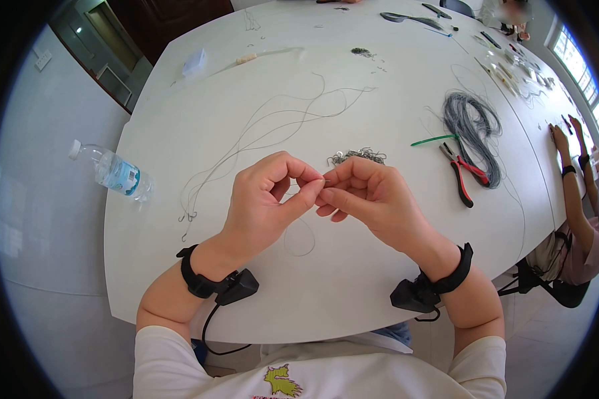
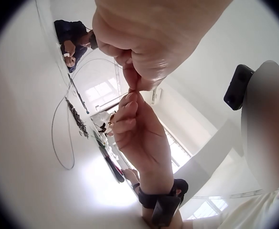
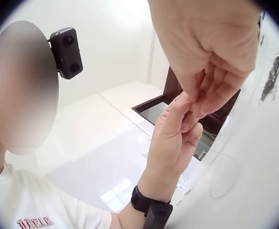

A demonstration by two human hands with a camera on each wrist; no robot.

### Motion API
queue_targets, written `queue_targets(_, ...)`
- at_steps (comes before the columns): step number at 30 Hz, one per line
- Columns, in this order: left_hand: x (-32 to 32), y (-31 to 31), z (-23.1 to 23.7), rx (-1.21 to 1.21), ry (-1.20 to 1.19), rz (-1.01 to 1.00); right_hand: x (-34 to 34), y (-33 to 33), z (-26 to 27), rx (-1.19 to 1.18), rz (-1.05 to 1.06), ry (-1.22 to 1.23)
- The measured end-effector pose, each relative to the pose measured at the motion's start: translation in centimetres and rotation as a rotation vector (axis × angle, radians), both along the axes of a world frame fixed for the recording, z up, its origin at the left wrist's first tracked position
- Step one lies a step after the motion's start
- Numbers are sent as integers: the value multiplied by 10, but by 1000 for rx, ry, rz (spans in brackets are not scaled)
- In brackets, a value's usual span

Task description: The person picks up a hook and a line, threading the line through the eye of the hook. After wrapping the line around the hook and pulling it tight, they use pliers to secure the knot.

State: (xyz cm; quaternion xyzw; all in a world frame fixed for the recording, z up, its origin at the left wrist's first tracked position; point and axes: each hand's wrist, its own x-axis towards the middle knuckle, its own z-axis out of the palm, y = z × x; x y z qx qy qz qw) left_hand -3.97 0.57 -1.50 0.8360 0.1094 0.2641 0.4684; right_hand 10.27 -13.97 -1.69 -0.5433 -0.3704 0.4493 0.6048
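Observation:
Over the table, my left hand (image 1: 263, 199) and right hand (image 1: 379, 203) meet fingertip to fingertip. The left thumb and index finger pinch a thin line, whose loop (image 1: 313, 246) hangs below the hands; the left wrist view shows this loop (image 2: 73, 160) too. Between the right thumb and index finger is a tiny dark metal piece, probably a fish hook, mostly hidden by the fingertips. Just beyond the right hand lies a pile of small metal hooks (image 1: 359, 156). Several long lines (image 1: 246, 136) with hooks (image 1: 190, 216) at their near ends stretch out to the left.
Red-handled pliers (image 1: 460, 174), a green tie (image 1: 434, 140) and a grey coil of line (image 1: 469, 120) lie at the right. A water bottle (image 1: 116, 171) lies at the left edge. Farther back are a clear box (image 1: 194, 62) and small dark pieces (image 1: 361, 51). Other people sit around the table.

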Motion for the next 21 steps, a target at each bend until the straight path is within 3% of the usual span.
queue_targets(4, -1, -3, -1, -128, 24, -2, 4, -2, 7, -101, -17, -159)
queue_targets(6, 0, 0, -4, -141, 8, 21, 6, -3, 5, -40, -63, -642)
queue_targets(10, 1, 3, -7, -240, -20, 69, 6, -6, 4, -56, -72, -755)
queue_targets(13, 2, 0, -4, -155, -10, 68, 8, -10, 12, -8, -99, -685)
queue_targets(15, 1, -1, -5, -144, -11, 61, 7, -11, 21, -73, 61, -120)
queue_targets(18, -3, -4, -4, -116, -8, 53, -1, -10, 18, -46, 116, 67)
queue_targets(21, -3, -4, -3, -70, -22, 54, -2, -4, 1, 22, 53, 56)
